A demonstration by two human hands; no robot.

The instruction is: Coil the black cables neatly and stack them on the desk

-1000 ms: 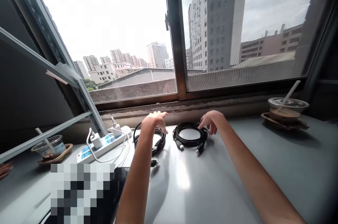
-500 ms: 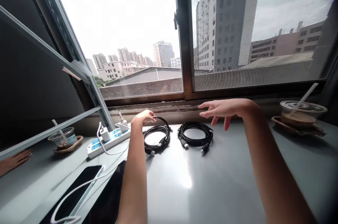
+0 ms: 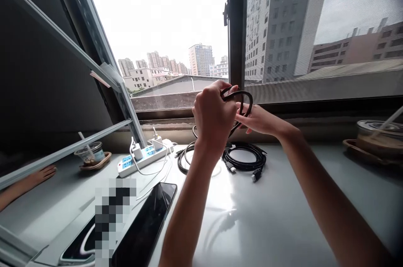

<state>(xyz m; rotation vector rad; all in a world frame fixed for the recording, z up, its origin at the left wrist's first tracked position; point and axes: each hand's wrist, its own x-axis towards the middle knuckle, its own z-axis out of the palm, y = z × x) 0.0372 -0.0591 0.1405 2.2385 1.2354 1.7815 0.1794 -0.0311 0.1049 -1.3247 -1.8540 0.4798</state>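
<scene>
Two hands meet in mid-air: the L hand (image 3: 214, 113) and R hand (image 3: 262, 121), w/ loops of black cable (image 3: 251, 101) at their fingers, in front of the window frame (image 3: 236, 40). Step in hand, my read: handling the raised loops, either gathering or loosening them; can't say which. Next move prob. calls for a sure R hold on the loose run while L minds its bundle, so nothing springs free.

Grip: L is curled tight round the cable, a loop sticking out on R's side. R has thumb & fingers right at the cable, partly bent; pinching or merely touching, can't tell (L hand & loops block the view).

Cable whereabouts: upper part well above the desk (image 3: 270, 225), a lower run dropping behind the L hand. A curve on the desktop behind the L forearm (image 3: 192, 204) looks like the same cable, tho the join is hidden. A second coil (image 3: 262, 162) lies flat just to the right, plug ends (image 3: 256, 174) toward the person, neither hand on it.
</scene>
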